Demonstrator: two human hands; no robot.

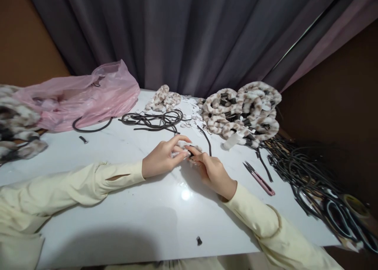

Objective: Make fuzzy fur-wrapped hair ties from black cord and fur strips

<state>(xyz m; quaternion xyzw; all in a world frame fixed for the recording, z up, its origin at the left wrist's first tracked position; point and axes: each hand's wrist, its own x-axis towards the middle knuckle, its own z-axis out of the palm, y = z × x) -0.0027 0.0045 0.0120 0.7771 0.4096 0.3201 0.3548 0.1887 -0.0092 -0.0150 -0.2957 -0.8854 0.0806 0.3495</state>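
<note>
Both my hands meet above the middle of the white table. My left hand (165, 156) pinches one side of a small fluffy brown-and-white plush piece (198, 148), and my right hand (215, 172) closes on the other side. A bit of black shows between the fingertips. Most of the plush piece is hidden behind my fingers. Just beyond my hands lies a short black cord (206, 139), and behind it a loose tangle of black cords (153, 121).
At back right, finished-looking plush rings (245, 112) are heaped. Pink thread snips (260, 178) lie to the right, near a mass of black cords (304, 163). A pink plastic bag (88, 95) and more plush (17, 124) occupy the left. Small metal rings (186, 124) are scattered behind.
</note>
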